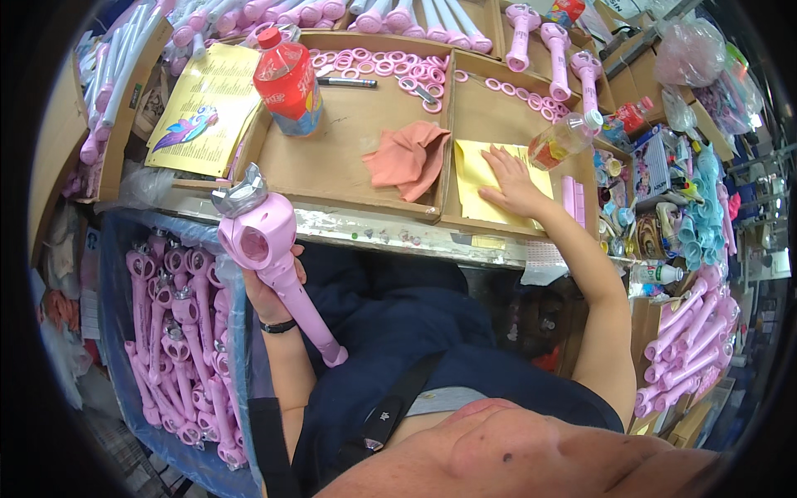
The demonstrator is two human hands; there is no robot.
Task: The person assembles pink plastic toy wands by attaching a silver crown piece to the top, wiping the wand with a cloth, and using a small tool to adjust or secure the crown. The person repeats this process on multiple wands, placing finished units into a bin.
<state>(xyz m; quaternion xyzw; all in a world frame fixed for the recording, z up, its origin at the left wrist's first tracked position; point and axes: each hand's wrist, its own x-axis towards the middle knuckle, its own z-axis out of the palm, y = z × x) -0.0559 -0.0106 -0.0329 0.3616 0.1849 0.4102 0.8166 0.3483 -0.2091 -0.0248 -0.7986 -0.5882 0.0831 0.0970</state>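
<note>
A pink toy wand (278, 257) with a silver crown on its round head is gripped in my left hand (270, 290), its handle slanting down toward my lap. The wand's head hides part of those fingers. My right hand (510, 184) lies flat, fingers stretched, on a yellow paper (475, 195) in the right cardboard tray. Beside that hand leans a clear bottle (564, 141) with a white cap, and pink strips (573, 199) lie near the wrist. An orange cloth (407, 158) is crumpled in the middle tray.
At my left, a blue-lined bin (112, 274) holds many crowned wands (178, 315). Pink rings (398, 66), a pen (347, 82) and a red-labelled bottle (286, 83) occupy the middle tray. Crownless wands (556, 62) lie beyond; more pink wands (689, 349) are stacked at right.
</note>
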